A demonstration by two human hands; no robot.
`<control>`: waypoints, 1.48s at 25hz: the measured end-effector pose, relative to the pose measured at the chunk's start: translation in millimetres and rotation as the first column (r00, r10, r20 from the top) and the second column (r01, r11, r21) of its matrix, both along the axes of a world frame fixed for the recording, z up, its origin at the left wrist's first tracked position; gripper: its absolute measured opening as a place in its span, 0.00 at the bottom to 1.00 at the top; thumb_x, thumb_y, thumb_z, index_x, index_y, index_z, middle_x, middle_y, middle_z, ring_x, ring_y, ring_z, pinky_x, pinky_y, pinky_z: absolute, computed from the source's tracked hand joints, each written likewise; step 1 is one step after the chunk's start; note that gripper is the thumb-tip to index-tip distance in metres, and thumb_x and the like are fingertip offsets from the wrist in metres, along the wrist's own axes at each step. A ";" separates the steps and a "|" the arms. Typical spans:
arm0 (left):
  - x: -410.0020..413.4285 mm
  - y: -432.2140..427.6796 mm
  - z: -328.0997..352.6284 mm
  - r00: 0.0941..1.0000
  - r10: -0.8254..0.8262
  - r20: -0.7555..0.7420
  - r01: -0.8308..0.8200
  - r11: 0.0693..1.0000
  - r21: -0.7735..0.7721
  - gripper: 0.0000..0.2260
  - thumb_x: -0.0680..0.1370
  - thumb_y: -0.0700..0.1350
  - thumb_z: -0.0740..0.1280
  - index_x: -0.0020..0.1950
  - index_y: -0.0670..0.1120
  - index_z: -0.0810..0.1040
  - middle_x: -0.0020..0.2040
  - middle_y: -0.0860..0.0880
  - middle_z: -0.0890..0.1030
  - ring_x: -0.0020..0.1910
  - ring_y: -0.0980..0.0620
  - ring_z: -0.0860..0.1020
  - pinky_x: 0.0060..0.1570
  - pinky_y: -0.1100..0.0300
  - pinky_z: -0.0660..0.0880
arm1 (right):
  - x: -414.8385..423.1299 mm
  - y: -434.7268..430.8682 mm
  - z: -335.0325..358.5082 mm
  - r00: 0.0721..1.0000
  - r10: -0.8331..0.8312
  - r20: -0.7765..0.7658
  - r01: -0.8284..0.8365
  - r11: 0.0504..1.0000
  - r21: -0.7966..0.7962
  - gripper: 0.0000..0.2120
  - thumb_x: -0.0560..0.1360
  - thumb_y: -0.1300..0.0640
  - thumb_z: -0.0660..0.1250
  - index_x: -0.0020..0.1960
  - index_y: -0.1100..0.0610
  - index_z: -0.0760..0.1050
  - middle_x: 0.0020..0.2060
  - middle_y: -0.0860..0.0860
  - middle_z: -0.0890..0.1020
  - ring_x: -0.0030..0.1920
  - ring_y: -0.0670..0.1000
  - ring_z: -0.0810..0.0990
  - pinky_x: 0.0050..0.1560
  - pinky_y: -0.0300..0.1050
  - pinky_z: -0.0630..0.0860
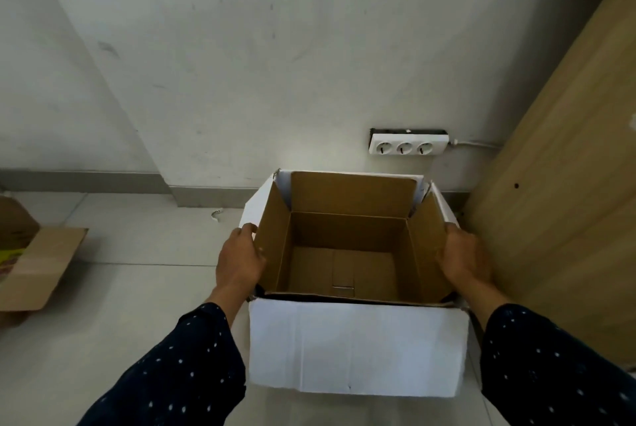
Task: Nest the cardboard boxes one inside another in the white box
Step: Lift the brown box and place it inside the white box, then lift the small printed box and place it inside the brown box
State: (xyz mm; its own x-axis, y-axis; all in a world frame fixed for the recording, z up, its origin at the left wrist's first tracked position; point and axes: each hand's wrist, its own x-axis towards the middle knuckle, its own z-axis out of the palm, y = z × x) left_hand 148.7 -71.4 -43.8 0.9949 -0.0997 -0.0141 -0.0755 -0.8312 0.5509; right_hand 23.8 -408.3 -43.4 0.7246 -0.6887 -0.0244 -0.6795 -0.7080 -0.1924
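Note:
The white box stands open on the floor in front of me, its near flap folded down toward me. Its inside is brown cardboard and nothing lies in it. My left hand grips the box's left side flap, fingers over its edge. On the opposite side my right hand holds the right side flap the same way. Another brown cardboard box lies open on the floor at the far left, partly cut off by the frame, with yellow print showing inside.
A wooden cabinet side rises close on the right of the white box. Behind it is a white wall with a triple socket strip and its cable. The floor is light tile, with a small white scrap near the skirting.

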 end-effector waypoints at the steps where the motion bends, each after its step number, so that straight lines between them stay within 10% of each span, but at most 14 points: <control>1: 0.2 -0.9 -3.8 1.000 -0.010 -0.008 0.010 1.000 0.015 0.20 0.76 0.40 0.68 0.66 0.46 0.69 0.60 0.42 0.76 0.54 0.42 0.78 0.51 0.50 0.78 | -1.2 0.4 -5.4 1.000 0.003 -0.031 -0.005 0.998 -0.059 0.23 0.75 0.56 0.69 0.67 0.59 0.68 0.59 0.60 0.78 0.56 0.60 0.77 0.54 0.55 0.78; 5: 2.2 5.9 -7.2 0.996 -0.054 -0.064 0.056 0.998 0.025 0.22 0.75 0.46 0.70 0.66 0.47 0.67 0.62 0.41 0.74 0.56 0.41 0.77 0.51 0.48 0.78 | -2.1 8.0 -0.3 0.993 0.011 -0.114 -0.039 0.969 -0.245 0.28 0.72 0.55 0.72 0.68 0.58 0.66 0.66 0.60 0.70 0.62 0.60 0.72 0.59 0.56 0.74; 10: 13.5 64.8 12.0 0.991 -0.081 -0.107 0.083 0.996 0.014 0.23 0.78 0.58 0.62 0.67 0.45 0.68 0.62 0.42 0.78 0.58 0.42 0.77 0.52 0.52 0.72 | 37.5 75.2 43.1 0.980 0.198 -0.004 -0.198 0.974 -0.107 0.29 0.75 0.52 0.67 0.73 0.54 0.62 0.71 0.58 0.65 0.70 0.61 0.66 0.66 0.59 0.67; 17: 32.2 253.8 40.0 0.996 -0.076 -0.039 0.085 0.882 0.463 0.25 0.77 0.54 0.60 0.72 0.48 0.61 0.69 0.44 0.72 0.67 0.40 0.70 0.63 0.44 0.69 | 131.6 305.8 66.8 0.802 0.596 0.043 -0.596 0.803 -0.026 0.28 0.77 0.46 0.59 0.74 0.52 0.59 0.73 0.54 0.64 0.71 0.58 0.64 0.66 0.58 0.65; 27: 86.1 574.4 -29.0 0.974 0.219 -0.064 -0.161 0.857 0.489 0.24 0.76 0.53 0.62 0.70 0.48 0.64 0.71 0.45 0.68 0.68 0.40 0.67 0.63 0.45 0.69 | 235.5 658.9 -34.1 0.639 0.768 0.047 -0.751 0.609 0.255 0.28 0.77 0.45 0.59 0.74 0.51 0.60 0.70 0.55 0.69 0.68 0.59 0.68 0.63 0.56 0.68; 32: 138.8 670.7 -88.4 0.951 0.279 -0.134 -0.195 0.875 0.442 0.24 0.77 0.55 0.60 0.72 0.51 0.65 0.75 0.46 0.65 0.72 0.40 0.62 0.68 0.44 0.64 | 286.3 755.4 -116.9 0.786 0.618 0.010 -0.544 0.683 0.487 0.33 0.76 0.45 0.62 0.76 0.53 0.53 0.71 0.59 0.65 0.65 0.63 0.71 0.62 0.56 0.72; 37: 166.1 703.0 -145.4 0.947 0.234 -0.220 -0.128 0.903 0.410 0.24 0.76 0.61 0.60 0.70 0.56 0.64 0.74 0.47 0.63 0.72 0.38 0.60 0.67 0.42 0.64 | 324.4 789.6 -167.6 0.991 0.121 0.057 -0.123 0.652 0.748 0.38 0.73 0.51 0.70 0.75 0.59 0.54 0.67 0.63 0.71 0.64 0.65 0.73 0.62 0.55 0.73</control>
State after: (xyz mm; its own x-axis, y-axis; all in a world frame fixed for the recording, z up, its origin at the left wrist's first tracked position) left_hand 314.8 631.6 -189.2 0.9508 0.1478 -0.2722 0.1971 -0.9666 0.1637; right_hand 348.2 381.3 -211.0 0.8016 -0.3431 -0.4897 -0.5964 -0.4004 -0.6957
